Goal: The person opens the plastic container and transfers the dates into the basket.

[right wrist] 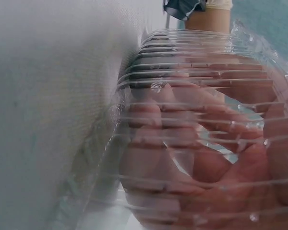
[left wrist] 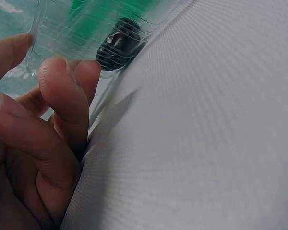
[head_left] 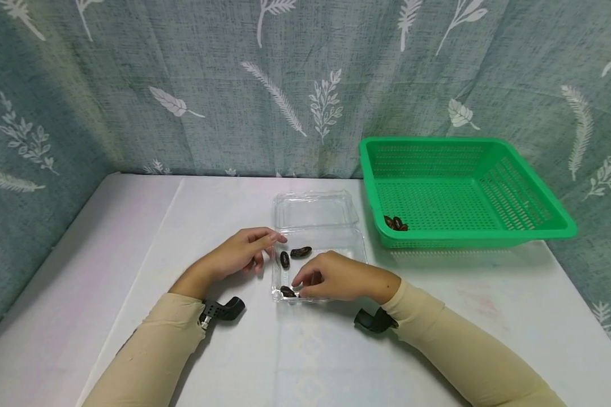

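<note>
A clear plastic clamshell box (head_left: 338,240) lies with its lid folded back. Inside are dark, glossy, wrinkled pieces that look like dates: one upper date (head_left: 301,252), one left date (head_left: 284,260) and one near the front left corner (head_left: 287,291). My right hand (head_left: 338,277) reaches into the box, fingers bent, thumb and fingertips right at the corner date; the box's ribbed wall shows in front of these fingers (right wrist: 144,158) in the right wrist view. My left hand (head_left: 241,251) rests at the left rim, fingertips touching it, the other fingers loosely bent outside the wall.
A green perforated basket (head_left: 468,234) stands to the right behind the box, with several dates (head_left: 396,224) in its near left corner. White cloth (head_left: 224,362) covers the table. A leaf-patterned curtain (head_left: 209,85) hangs along the back edge.
</note>
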Demonstrator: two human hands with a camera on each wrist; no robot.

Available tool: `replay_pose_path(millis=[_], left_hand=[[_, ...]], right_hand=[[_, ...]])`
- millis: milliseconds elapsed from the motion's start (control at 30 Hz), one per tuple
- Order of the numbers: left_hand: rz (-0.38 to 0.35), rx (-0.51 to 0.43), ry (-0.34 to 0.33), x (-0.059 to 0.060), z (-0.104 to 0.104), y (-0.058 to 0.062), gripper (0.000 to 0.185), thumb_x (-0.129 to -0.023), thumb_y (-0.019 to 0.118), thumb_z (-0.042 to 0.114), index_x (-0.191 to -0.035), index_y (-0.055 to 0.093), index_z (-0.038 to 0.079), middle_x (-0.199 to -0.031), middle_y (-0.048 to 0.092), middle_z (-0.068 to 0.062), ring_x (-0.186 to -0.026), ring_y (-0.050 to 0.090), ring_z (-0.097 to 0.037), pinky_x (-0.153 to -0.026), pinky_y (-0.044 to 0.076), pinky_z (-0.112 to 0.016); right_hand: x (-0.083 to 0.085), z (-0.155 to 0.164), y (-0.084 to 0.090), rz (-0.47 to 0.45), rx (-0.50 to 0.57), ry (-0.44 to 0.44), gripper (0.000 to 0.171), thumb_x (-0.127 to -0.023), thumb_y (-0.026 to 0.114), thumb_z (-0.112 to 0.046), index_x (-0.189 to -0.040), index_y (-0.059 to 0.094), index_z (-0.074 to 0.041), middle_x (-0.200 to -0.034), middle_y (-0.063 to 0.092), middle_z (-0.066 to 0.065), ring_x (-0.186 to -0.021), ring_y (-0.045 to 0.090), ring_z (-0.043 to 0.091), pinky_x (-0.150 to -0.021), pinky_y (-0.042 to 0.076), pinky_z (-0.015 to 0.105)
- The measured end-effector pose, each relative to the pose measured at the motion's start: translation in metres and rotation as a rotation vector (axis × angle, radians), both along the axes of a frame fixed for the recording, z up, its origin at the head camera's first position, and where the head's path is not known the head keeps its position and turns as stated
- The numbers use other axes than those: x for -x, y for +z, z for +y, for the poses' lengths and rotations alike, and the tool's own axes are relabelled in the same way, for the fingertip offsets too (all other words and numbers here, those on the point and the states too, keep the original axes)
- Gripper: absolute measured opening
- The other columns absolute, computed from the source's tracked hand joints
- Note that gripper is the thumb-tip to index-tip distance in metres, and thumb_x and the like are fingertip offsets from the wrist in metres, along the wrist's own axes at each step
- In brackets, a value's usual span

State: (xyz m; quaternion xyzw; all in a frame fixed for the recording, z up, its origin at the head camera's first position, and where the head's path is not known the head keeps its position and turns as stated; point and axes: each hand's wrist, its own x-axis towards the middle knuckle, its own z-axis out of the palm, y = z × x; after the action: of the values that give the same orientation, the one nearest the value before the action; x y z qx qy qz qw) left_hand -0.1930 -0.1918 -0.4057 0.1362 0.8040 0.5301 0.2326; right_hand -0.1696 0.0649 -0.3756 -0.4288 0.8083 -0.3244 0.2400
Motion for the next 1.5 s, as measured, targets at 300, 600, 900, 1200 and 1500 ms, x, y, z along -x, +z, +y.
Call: replay_pose_path(millis=[300,600,900,1200,1500], left_hand=[[0.001,-0.013,-0.012,0.001,0.0,-0.003,0.041,-0.107,0.043,0.041,-0.131,0.062,0.013,-0.095,0.062,-0.007,-0.055,0.054,-0.01,-0.046,0.039,-0.024],[-0.005,-0.014,-0.008,0.0,0.001,-0.001,0.04,-0.107,0.044,0.04,-0.131,0.062,0.014,-0.097,0.062,-0.009,-0.055,0.053,-0.011,-0.047,0.039,-0.023],[-0.006,-0.002,-0.011,0.001,0.001,-0.003,0.041,-0.107,0.044,0.041,-0.132,0.062,0.015,-0.098,0.063,-0.009,-0.056,0.054,-0.011,-0.048,0.04,-0.024],[-0.008,-0.006,-0.02,0.001,0.001,-0.001,0.04,-0.107,0.044,0.04,-0.133,0.061,0.013,-0.097,0.063,-0.008,-0.057,0.055,-0.011,-0.048,0.04,-0.024],[-0.004,-0.003,-0.016,-0.001,0.002,0.001,0.037,-0.107,0.045,0.036,-0.131,0.062,0.014,-0.096,0.062,-0.007,-0.057,0.054,-0.011,-0.048,0.04,-0.024]], right_hand=[[0.004,0.005,-0.002,-0.053,-0.003,0.013,0.013,-0.094,0.069,-0.011,-0.102,0.079,-0.009,-0.092,0.075,-0.004,-0.079,0.06,-0.006,-0.076,0.053,0.017],[0.009,0.01,0.0,-0.177,-0.012,0.003,0.018,-0.093,0.066,-0.008,-0.107,0.077,-0.006,-0.091,0.075,-0.001,-0.073,0.061,-0.001,-0.066,0.053,0.019],[0.01,0.011,0.0,-0.177,-0.014,0.031,0.019,-0.093,0.065,-0.005,-0.108,0.076,-0.004,-0.093,0.075,0.002,-0.071,0.06,-0.001,-0.063,0.051,0.017],[0.014,0.015,0.0,-0.221,-0.004,0.055,0.015,-0.091,0.066,-0.002,-0.102,0.076,-0.003,-0.092,0.074,0.002,-0.074,0.06,0.001,-0.069,0.053,0.018],[0.015,0.015,-0.002,-0.233,0.004,0.051,0.006,-0.089,0.069,-0.003,-0.094,0.071,-0.005,-0.089,0.069,0.001,-0.075,0.061,0.004,-0.071,0.054,0.021]])
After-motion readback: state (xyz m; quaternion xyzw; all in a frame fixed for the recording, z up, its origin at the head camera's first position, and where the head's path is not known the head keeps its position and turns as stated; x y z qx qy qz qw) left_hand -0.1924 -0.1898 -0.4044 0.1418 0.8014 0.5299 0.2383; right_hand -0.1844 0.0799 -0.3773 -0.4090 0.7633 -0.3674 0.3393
